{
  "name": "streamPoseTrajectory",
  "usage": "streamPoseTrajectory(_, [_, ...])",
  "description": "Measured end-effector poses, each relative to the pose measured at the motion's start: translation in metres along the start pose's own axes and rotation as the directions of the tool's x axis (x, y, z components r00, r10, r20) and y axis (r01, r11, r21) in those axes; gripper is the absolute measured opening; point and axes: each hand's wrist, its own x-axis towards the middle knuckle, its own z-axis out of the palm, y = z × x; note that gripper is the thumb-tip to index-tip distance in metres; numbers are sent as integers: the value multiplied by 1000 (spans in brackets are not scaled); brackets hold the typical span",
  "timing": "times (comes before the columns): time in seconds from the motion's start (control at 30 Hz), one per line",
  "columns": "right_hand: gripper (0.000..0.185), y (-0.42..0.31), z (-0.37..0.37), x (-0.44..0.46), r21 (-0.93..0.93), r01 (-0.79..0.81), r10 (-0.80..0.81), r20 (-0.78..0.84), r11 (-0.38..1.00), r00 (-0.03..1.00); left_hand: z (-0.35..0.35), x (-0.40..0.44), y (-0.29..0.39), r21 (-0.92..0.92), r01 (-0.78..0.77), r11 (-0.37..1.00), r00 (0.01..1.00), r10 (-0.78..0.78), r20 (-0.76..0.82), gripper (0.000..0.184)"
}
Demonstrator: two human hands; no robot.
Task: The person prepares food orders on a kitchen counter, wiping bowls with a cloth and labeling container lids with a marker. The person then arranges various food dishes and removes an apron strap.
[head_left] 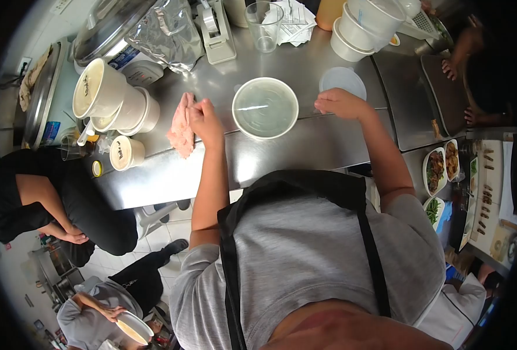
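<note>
My left hand [206, 121] is closed at the right edge of a crumpled pink cloth [181, 132] that lies on the steel counter. Between my two hands sits a round white-rimmed bowl [265, 108], with a streak of light reflected across its pale, clear-looking surface. I cannot tell whether a clear lid covers it. My right hand [343, 104] has its fingers pressed together, over the near edge of a flat translucent round lid [344, 80]. What those fingers hold, if anything, is hidden.
Stacked white tubs [99, 87] and a small tub [126, 153] stand on the left. Behind are a tape dispenser [216, 35], a clear cup [264, 29] and more tubs [366, 26]. A seated person [48, 204] is at the left; another person's hand [449, 68] is at the right.
</note>
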Motion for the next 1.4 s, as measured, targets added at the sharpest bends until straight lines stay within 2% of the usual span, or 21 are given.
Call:
streamPoseTrajectory(0.13, [31, 13, 3, 26, -78, -44, 57, 162, 996, 985, -9, -23, -28, 307, -44, 951, 991, 2, 137, 18])
streamPoseTrajectory(0.2, [33, 55, 30, 58, 171, 104, -128, 133, 980, 983, -6, -33, -32, 399, -176, 900, 937, 30, 348, 14])
streamPoseTrajectory(0.27, [31, 38, 33, 58, -8, 133, -132, 92, 991, 987, -1, -37, -33, 342, -331, 879, 868, 143, 475, 13])
streamPoseTrajectory(0.3, [34, 35, 33, 55, -16, 157, -156, 57, 987, 986, -2, -37, -31, 348, -289, 892, 877, 101, 469, 15])
streamPoseTrajectory(0.37, [36, 19, 30, 37, -64, -8, 7, -5, 998, 1000, 2, -33, -39, 250, -144, 957, 883, 10, 470, 25])
streamPoseTrajectory(0.47, [31, 24, 40, 31, 25, -41, 45, -205, 999, 978, 4, -32, -45, 362, -349, 865, 877, 165, 452, 37])
streamPoseTrajectory(0.57, [25, 33, 55, 32, -9, -81, 65, -497, 997, 865, 15, -35, -36, 564, -445, 696, 867, 176, 467, 47])
streamPoseTrajectory(0.63, [22, 35, 64, 22, 19, -127, 110, -637, 992, 763, 20, -34, -28, 692, -445, 569, 874, 107, 474, 50])
streamPoseTrajectory(0.7, [23, 38, 62, 20, -41, -149, 71, -735, 988, 674, 16, -26, -38, 525, -226, 821, 956, 84, 280, 37])
streamPoseTrajectory(0.73, [22, 40, 62, 16, -9, 12, -15, -791, 1000, 612, 6, -13, -61, 389, -201, 899, 963, 108, 248, 36])
streamPoseTrajectory(0.77, [32, 47, 64, 16, 107, 153, -11, -784, 982, 621, -2, -7, -72, 269, -89, 959, 970, 22, 242, 36])
streamPoseTrajectory(0.8, [39, 51, 69, 18, 290, 357, -4, -771, 888, 637, 9, -32, -20, 109, 209, 972, 948, -228, 220, 36])
streamPoseTrajectory(0.83, [46, 54, 72, 22, 462, 509, 15, -751, 726, 660, 14, -40, -18, -34, 308, 951, 924, -291, 247, 36])
streamPoseTrajectory(0.87, [49, 55, 78, 30, 518, 557, 3, -734, 649, 679, 22, -49, -16, -154, 425, 892, 884, -373, 282, 36])
streamPoseTrajectory(0.9, [52, 55, 83, 39, 568, 593, -9, -717, 571, 697, 27, -59, -15, -211, 501, 839, 821, -384, 423, 35])
streamPoseTrajectory(0.97, [56, 48, 89, 51, 622, 614, -18, -695, 486, 718, 50, -83, 25, -187, 671, 718, 663, -467, 585, 46])
streamPoseTrajectory(1.03, [57, 33, 92, 50, 629, 609, -5, -694, 484, 720, 55, -99, 20, -161, 679, 717, 669, -513, 537, 51])
streamPoseTrajectory(1.13, [61, 13, 83, 45, 643, 571, 55, -687, 509, 725, 51, -98, 34, -39, 708, 705, 594, -566, 572, 52])
streamPoseTrajectory(1.2, [59, 10, 80, 44, 677, 546, 115, -674, 494, 730, 52, -102, 37, -30, 697, 717, 611, -571, 549, 50])
streamPoseTrajectory(1.3, [53, 11, 75, 44, 784, 498, 67, -558, 371, 827, 51, -102, 35, -28, 689, 724, 611, -561, 558, 49])
streamPoseTrajectory(1.4, [50, 4, 68, 38, 876, 344, 212, -427, 337, 879, 51, -104, 55, -49, 700, 712, 624, -577, 527, 51])
